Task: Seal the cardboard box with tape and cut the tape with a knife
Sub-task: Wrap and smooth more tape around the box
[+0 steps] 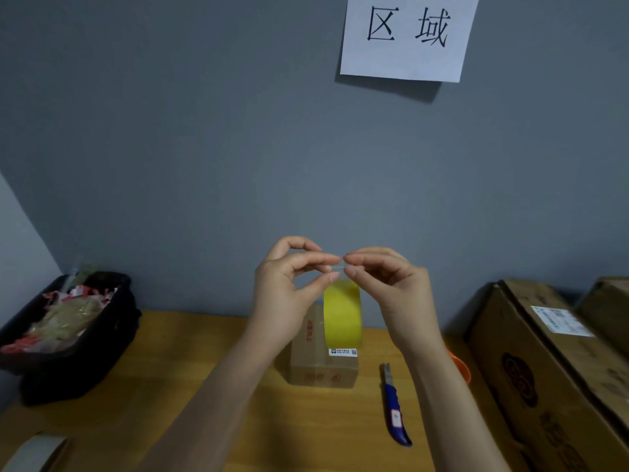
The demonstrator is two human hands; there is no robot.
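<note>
So far nothing is sealed, as far as I can judge. Small cardboard box (323, 362) sits mid-tabletop (190, 386), flaps down; no tape strip visible across its top seam, though the roll hides part of it. Yellow tape roll (342, 313) is raised above the box, seen edge-on. Left hand (282, 291) and right hand (391, 287) are both closed in a fingertip pinch at the top of the roll, tips nearly touching; they appear to be picking at or lifting the free end of the tape. Cannot tell whether the end is already peeled.

Utility knife (394, 407), blue handle, lies on the tabletop just right of the box, untouched. Black bin (68, 335) of scrap at far left; large cartons (544, 369) at right; paper sign (405, 35) on the wall.

Remaining, by my estimate: free the tape end, stick it to the box, draw it over the seam, then cut with the knife. Early stage.
</note>
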